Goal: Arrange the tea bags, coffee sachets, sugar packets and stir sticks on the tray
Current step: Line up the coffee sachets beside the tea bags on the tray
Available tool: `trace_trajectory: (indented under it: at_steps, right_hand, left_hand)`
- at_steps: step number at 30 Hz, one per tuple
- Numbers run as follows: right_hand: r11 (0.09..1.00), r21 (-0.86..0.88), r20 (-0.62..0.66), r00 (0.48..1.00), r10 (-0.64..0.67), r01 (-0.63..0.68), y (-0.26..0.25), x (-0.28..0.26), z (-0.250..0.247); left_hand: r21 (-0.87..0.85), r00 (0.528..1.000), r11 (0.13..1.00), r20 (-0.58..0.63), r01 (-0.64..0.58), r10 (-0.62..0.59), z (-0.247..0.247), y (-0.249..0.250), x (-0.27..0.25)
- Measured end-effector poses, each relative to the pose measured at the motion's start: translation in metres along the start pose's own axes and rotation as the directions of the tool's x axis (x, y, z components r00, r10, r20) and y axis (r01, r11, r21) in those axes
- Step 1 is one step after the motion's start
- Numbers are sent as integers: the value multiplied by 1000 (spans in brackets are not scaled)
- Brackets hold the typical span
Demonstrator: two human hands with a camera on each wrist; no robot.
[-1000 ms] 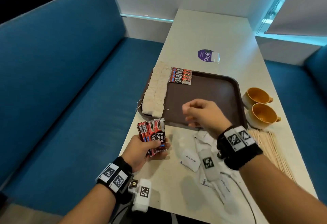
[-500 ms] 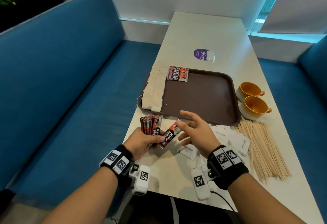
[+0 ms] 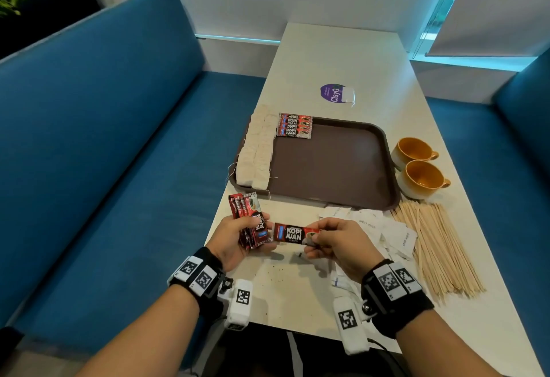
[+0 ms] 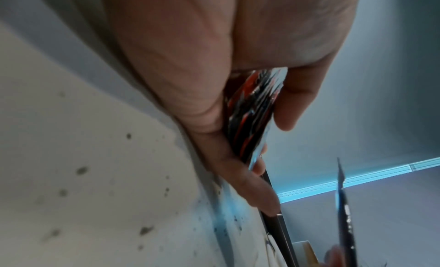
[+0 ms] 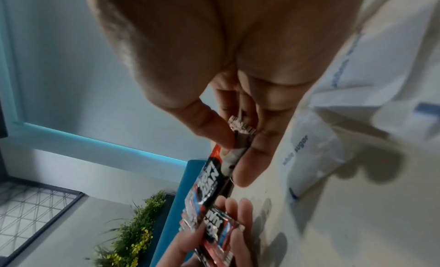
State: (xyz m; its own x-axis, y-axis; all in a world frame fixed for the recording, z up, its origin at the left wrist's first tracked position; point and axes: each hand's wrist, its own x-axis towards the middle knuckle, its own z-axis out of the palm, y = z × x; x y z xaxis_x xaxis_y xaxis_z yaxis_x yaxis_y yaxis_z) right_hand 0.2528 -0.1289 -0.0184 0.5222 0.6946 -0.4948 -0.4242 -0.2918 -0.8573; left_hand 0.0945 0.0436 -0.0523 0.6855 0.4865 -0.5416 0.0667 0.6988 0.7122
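My left hand grips a fanned stack of red-and-black coffee sachets above the table's near left corner; the stack shows edge-on in the left wrist view. My right hand pinches one end of a single coffee sachet, held level beside the stack; thumb and forefinger clamp its crimped end. The brown tray carries a row of tea bags along its left edge and several coffee sachets at its far left. White sugar packets and wooden stir sticks lie on the table near the tray.
Two orange cups stand to the right of the tray. A purple round sticker lies beyond the tray. Blue sofa seats flank the white table on both sides. Dark specks dot the tabletop near my hands.
My right hand came back from over the tray, took one sachet from the left hand's stack, and now holds it level by its end. The left hand stayed put.
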Motion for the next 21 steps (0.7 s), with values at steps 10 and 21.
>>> trace_trajectory:
  at_steps: [10, 21]
  right_hand:
    - [976, 50, -105, 973, -205, 211, -66, 58, -4]
    - [984, -142, -261, 955, -143, 108, -120, 203, -26]
  left_hand:
    - [9, 1000, 1000, -6, -26, 27, 4, -2, 1]
    - [-2, 1000, 1000, 1, 7, -7, 1, -1, 3]
